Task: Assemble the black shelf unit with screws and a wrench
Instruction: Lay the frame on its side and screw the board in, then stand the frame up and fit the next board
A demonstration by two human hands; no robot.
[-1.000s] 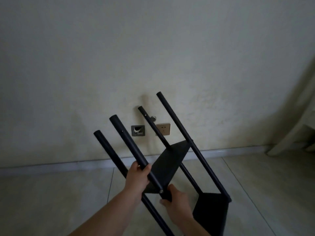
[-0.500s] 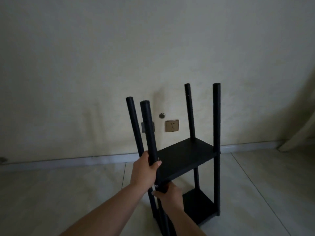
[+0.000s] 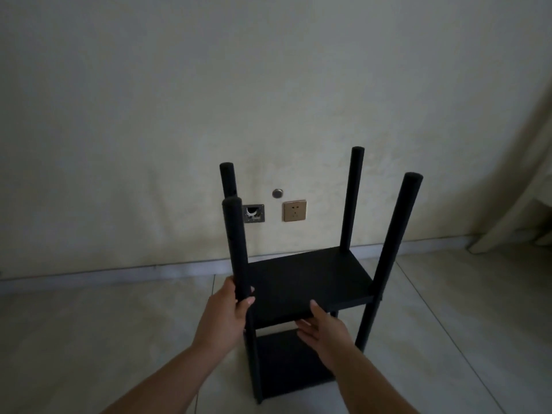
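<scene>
Pale floor tiles (image 3: 89, 339) and a cream wall (image 3: 149, 100) framed the scene, with the black shelf unit (image 3: 307, 282) standing upright on the tiles just in front of the person. It looked like a matte black frame: four round posts rising well above a flat upper shelf (image 3: 313, 279), and a second shelf (image 3: 286, 363) low down near the floor. The left hand (image 3: 227, 312) gripped the near-left post (image 3: 237, 252), fingers curled round it. The right hand (image 3: 324, 327) rested at the front edge of the upper shelf, fingers fairly straight; whether the thumb hooked under could not be seen. The unit could likely rock or tip if the posts were let go before all feet sat flat, and any loosely tightened screws might let a shelf sag. No screws or wrench were in view. Behind stood a brass-coloured socket (image 3: 294, 210), an open wall box (image 3: 253, 213), and a curtain (image 3: 513, 174) at far right.
</scene>
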